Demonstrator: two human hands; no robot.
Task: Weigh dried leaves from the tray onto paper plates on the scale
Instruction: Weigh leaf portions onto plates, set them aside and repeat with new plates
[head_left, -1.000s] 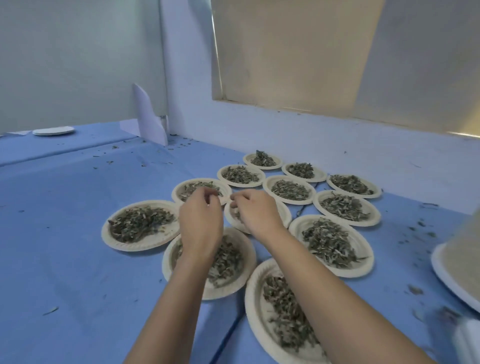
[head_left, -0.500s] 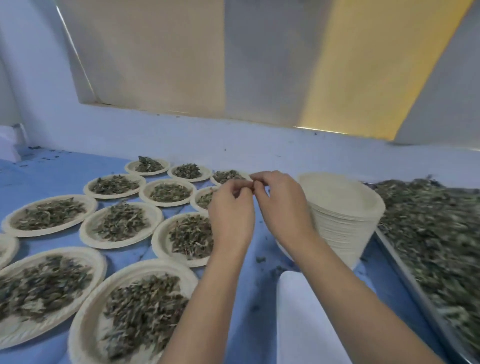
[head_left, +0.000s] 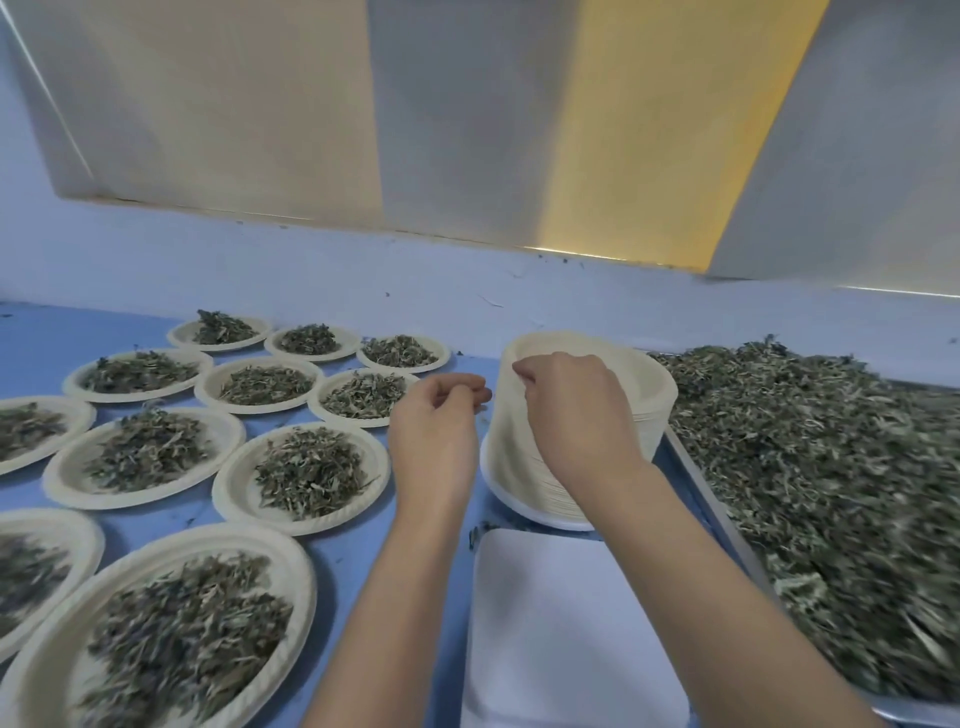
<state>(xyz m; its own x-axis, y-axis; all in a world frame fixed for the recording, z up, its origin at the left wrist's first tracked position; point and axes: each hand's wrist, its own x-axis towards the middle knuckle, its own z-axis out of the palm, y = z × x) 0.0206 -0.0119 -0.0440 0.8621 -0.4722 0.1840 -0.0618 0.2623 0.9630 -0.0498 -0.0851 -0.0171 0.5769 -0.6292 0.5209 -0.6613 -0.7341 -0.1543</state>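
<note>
Filled paper plates (head_left: 236, 488) cover the left half of the blue tabletop (head_left: 343, 556), each with a small heap of dried leaves in its middle. They sit close together in rows running from the near left corner towards the back edge. Those at the far left are cut off by the frame.

The left hand (head_left: 436, 431) hangs over bare tabletop between the filled plates and the stack of empty paper plates (head_left: 657, 410). Its fingers are curled in with thumb and fingertips close together. I cannot tell whether anything small is held between them.

Just to its right, the right hand (head_left: 576, 415) is over the stack. Its curled fingertips (head_left: 519, 370) pinch the left rim of the topmost plate. The stack stands upright towards the back edge, close beside the tray (head_left: 717, 514).

Nearer the front edge, under the right forearm, lies the white scale (head_left: 566, 623), a flat pad with rounded corners, just beside the stack.

The metal tray takes up the right side of the tabletop, its left rim running from beside the stack down to the near right corner. It is heaped with loose dried leaves (head_left: 831, 493), grey-green and blurred at the right.

A pale blue wall (head_left: 363, 270) rises behind the back edge.
</note>
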